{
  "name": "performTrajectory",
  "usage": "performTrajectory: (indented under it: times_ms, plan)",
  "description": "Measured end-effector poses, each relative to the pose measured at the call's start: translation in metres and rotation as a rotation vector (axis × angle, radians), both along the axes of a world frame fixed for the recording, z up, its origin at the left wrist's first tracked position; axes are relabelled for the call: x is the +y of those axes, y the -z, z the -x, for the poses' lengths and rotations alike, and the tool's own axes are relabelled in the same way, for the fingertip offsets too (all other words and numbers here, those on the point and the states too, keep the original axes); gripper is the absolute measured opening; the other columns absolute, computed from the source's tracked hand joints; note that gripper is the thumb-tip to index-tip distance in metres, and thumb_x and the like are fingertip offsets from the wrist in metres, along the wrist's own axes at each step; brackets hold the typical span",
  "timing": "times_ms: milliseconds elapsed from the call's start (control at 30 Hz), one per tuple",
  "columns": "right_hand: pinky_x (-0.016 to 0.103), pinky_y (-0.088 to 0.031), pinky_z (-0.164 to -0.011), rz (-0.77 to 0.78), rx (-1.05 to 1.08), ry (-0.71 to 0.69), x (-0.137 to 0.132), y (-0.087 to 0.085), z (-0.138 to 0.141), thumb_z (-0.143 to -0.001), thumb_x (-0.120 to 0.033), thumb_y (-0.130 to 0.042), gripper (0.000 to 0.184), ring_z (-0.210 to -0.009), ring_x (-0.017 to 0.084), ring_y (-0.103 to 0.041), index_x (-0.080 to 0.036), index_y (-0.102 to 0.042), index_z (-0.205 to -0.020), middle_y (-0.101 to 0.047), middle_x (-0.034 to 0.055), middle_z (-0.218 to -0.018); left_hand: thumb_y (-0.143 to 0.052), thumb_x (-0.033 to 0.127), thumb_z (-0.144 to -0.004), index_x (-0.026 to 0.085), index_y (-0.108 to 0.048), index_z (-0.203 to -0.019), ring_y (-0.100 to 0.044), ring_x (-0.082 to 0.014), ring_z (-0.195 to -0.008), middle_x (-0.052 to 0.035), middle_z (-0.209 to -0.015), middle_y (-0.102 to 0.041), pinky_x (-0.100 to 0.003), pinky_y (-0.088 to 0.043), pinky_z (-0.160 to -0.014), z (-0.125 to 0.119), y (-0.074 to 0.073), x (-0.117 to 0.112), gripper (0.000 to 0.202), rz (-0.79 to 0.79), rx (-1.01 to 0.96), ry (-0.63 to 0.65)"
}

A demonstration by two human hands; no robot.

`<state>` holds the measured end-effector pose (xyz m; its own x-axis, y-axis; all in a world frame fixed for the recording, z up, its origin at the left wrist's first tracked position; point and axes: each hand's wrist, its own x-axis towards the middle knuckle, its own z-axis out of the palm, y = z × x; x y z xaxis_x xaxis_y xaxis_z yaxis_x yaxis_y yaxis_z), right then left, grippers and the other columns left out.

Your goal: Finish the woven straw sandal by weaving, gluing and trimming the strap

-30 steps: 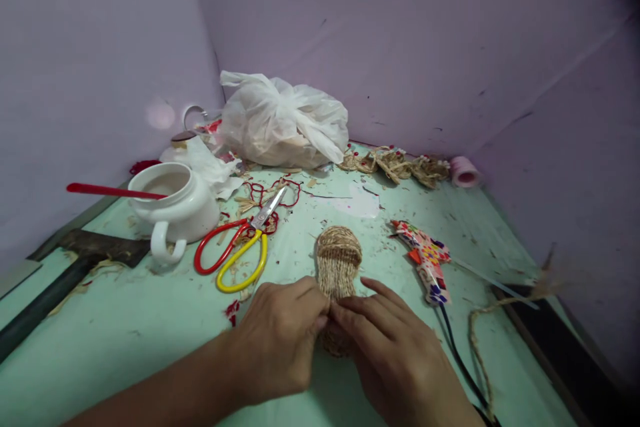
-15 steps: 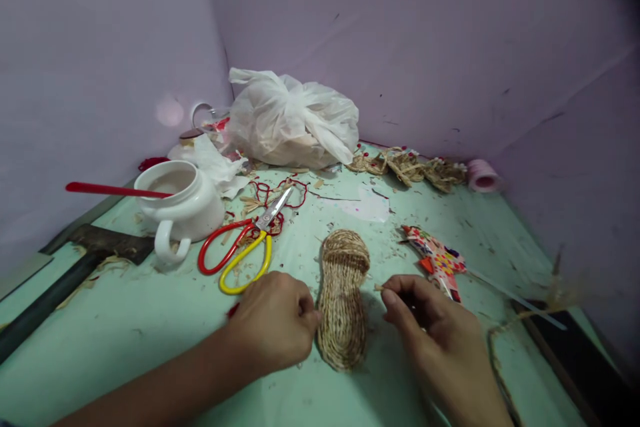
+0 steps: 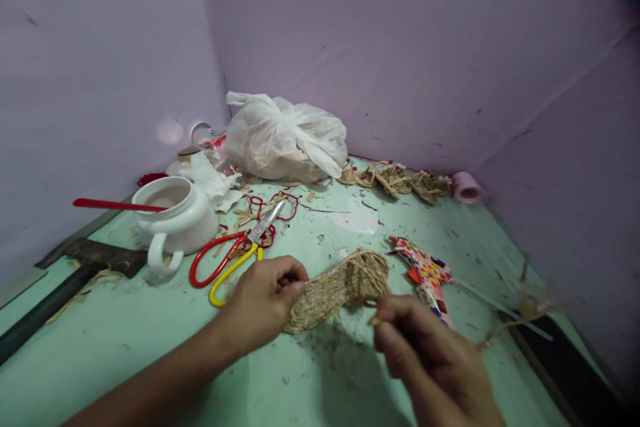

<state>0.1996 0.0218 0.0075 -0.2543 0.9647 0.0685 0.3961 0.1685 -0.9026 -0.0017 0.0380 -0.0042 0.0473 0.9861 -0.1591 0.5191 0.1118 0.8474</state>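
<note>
A small woven straw slipper point(image 3: 334, 290) lies tilted on the pale green table, its toe end pointing to the upper right. My left hand point(image 3: 265, 300) pinches the slipper's left edge between thumb and fingers. To the right of the slipper, my right hand point(image 3: 433, 353) is closed in a pinch, and a short tan tip of straw cord point(image 3: 374, 321) sticks out from its fingertips. Twisted cord also shows behind that hand, at the right; its path through the palm is hidden. Scissors point(image 3: 220, 270) with one red and one yellow handle lie beyond my left hand.
A white pot point(image 3: 193, 223) with a red stick point(image 3: 117, 205) stands at left, beside a dark-handled hammer point(image 3: 65, 293). Behind are a tied plastic bag point(image 3: 287, 140), several straw slippers point(image 3: 395, 180) and a pink roll point(image 3: 467, 188). A floral-wrapped item point(image 3: 425, 273) and a dark slab point(image 3: 565, 360) lie at right.
The slipper has turned clockwise from upright to slanting, and my left hand now grips its edge. My right hand has come slightly lower and closer to the camera, keeping the cord tip pinched.
</note>
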Motion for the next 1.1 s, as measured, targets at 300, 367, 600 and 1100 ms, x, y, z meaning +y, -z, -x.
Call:
performTrajectory:
  times_ms: [300, 367, 600, 1100]
  plan:
    - [0.022, -0.039, -0.045, -0.191, -0.004, 0.142, 0.042, -0.005, 0.007, -0.079, -0.028, -0.051, 0.017, -0.049, 0.011, -0.049, -0.020, -0.058, -0.092, -0.060, 0.0001, -0.065, -0.050, 0.018, -0.071, 0.013, -0.061, -0.067, -0.045, -0.0096, -0.059, 0.0025, -0.060, -0.054, -0.023, -0.036, -0.059, 0.006, -0.020, 0.011, 0.013, 0.047, -0.162, 0.226]
    - [0.022, -0.038, -0.045, -0.078, 0.003, 0.020, 0.044, 0.002, 0.015, -0.078, -0.026, -0.048, 0.016, -0.048, 0.010, -0.047, -0.019, -0.062, -0.082, -0.061, 0.0010, -0.064, -0.053, 0.019, -0.068, 0.014, -0.061, -0.065, -0.044, -0.0089, -0.057, 0.0034, -0.057, -0.053, -0.022, -0.036, -0.057, 0.005, -0.018, 0.010, 0.010, 0.071, -0.214, 0.205]
    - [0.019, -0.029, -0.043, 0.479, 0.130, -0.234, 0.033, 0.004, 0.032, -0.064, -0.024, -0.057, 0.014, -0.043, 0.006, -0.040, -0.012, -0.064, -0.066, -0.053, -0.0024, -0.049, -0.061, 0.020, -0.058, 0.013, -0.057, -0.066, -0.045, -0.0081, -0.054, 0.0048, -0.056, -0.051, -0.021, -0.035, -0.054, 0.002, -0.015, 0.011, 0.011, 0.155, -0.317, 0.087]
    - [0.020, -0.040, -0.042, 0.596, 0.279, -0.073, 0.027, 0.012, 0.042, -0.058, -0.026, -0.067, 0.015, -0.038, 0.007, -0.050, -0.012, -0.060, -0.060, -0.057, -0.0017, -0.043, -0.065, 0.020, -0.053, 0.015, -0.052, -0.102, -0.045, -0.0109, -0.055, 0.0048, -0.063, -0.052, -0.024, -0.038, -0.053, -0.011, -0.012, -0.003, 0.051, 0.042, -0.242, -0.156]
